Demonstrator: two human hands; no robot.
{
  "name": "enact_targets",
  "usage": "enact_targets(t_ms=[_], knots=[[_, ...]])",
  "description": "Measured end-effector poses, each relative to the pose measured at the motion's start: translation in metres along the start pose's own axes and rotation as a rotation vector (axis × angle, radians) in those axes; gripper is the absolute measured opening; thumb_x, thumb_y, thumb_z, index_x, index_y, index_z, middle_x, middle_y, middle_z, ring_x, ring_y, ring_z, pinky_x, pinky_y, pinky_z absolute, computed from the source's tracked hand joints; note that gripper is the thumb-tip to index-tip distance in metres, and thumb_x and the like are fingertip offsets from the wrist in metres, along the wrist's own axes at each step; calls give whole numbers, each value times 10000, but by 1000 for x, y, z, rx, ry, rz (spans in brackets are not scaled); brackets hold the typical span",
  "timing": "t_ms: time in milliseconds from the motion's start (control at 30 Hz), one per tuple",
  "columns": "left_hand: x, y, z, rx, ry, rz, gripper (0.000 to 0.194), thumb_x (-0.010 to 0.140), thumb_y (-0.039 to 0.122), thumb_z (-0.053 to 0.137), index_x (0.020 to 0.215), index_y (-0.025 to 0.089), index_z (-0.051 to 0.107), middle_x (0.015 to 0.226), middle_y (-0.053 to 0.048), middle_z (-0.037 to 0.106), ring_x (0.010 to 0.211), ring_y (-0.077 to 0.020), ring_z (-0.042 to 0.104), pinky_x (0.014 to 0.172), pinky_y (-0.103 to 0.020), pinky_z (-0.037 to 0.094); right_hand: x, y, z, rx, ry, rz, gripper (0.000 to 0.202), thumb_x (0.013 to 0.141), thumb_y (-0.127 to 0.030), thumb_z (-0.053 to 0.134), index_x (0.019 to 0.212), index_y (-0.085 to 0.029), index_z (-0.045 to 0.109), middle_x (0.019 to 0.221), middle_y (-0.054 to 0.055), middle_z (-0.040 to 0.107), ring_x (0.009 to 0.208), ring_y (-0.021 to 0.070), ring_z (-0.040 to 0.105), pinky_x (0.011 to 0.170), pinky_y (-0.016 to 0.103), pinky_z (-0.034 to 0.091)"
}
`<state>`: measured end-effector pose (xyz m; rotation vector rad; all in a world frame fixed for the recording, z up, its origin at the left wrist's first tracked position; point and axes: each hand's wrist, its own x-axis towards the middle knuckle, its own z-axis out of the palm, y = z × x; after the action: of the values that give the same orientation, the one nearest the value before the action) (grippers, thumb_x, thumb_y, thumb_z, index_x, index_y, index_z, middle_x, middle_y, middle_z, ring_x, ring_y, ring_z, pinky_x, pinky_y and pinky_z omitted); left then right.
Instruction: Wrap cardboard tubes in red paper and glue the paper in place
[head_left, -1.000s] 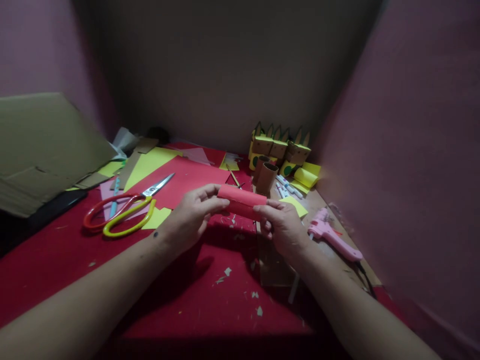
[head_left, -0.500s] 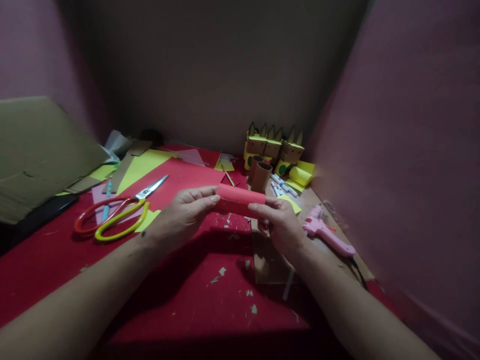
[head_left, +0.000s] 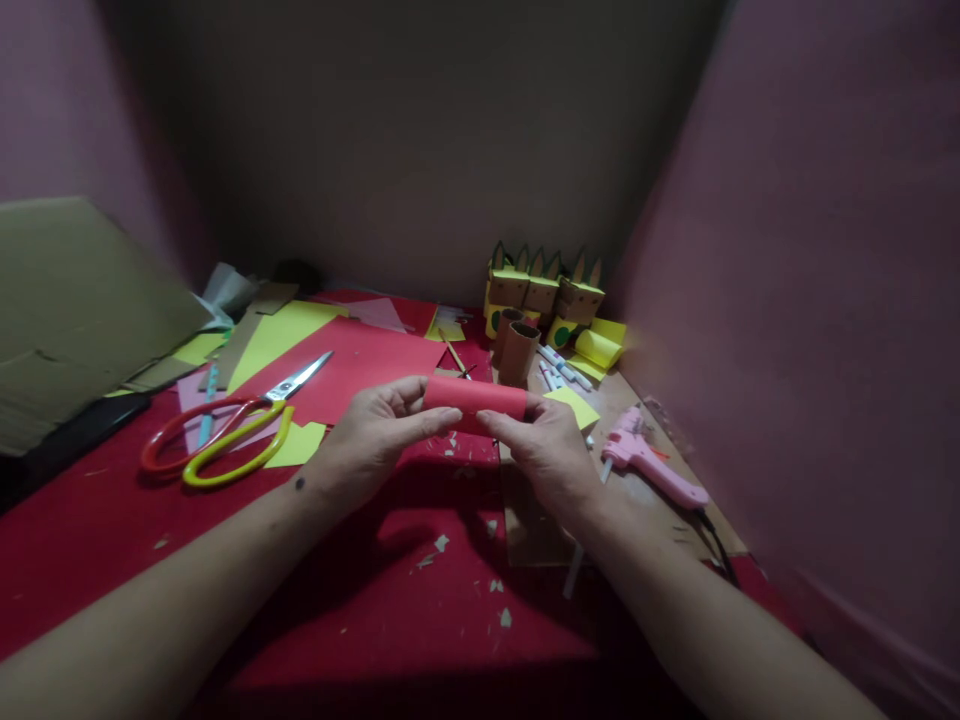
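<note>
The left hand (head_left: 382, 425) and right hand (head_left: 544, 440) grip opposite ends of a red paper roll (head_left: 480, 397), held above the red-covered bench (head_left: 397, 635) between the scissors (head_left: 281, 390) and the pink glue gun (head_left: 651, 458); any print on the markers (head_left: 564, 368) is too small to read. Pale scraps (head_left: 441, 543) dot the stretch toward the near edge; two cardboard tubes (head_left: 519, 358) stand upright with open tops, their insides too dark to tell.

A craft corner is indicated by scissors (head_left: 274, 402), paper (head_left: 360, 362), markers (head_left: 565, 368), tubes (head_left: 519, 357) and a glue gun (head_left: 651, 460) spread across a table (head_left: 442, 625); whether in a home cannot be told.
</note>
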<state>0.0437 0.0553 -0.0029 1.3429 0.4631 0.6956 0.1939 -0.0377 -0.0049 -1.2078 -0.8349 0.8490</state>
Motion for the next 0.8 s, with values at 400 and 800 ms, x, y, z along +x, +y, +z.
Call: enact_targets(t_ms=[400,800], knots=[[-3,17,-6,-21,-89,33,227,846,246,711,1046,205,811,921,-78,796,808,-188,693,777,-243,521,9,0,-15,87,-76,-26,235,619,-244,791,838,-159,778,630,-12,649,438,55,375,404,214,274],[2,20,-29,542,304,446,223,808,266,670,1017,203,719,870,-24,738,810,-198,660,772,-307,524,8,7,-9,145,15,-104,197,679,-248,726,857,-168,703,650,-38,628,497,95,531,469,235,467]])
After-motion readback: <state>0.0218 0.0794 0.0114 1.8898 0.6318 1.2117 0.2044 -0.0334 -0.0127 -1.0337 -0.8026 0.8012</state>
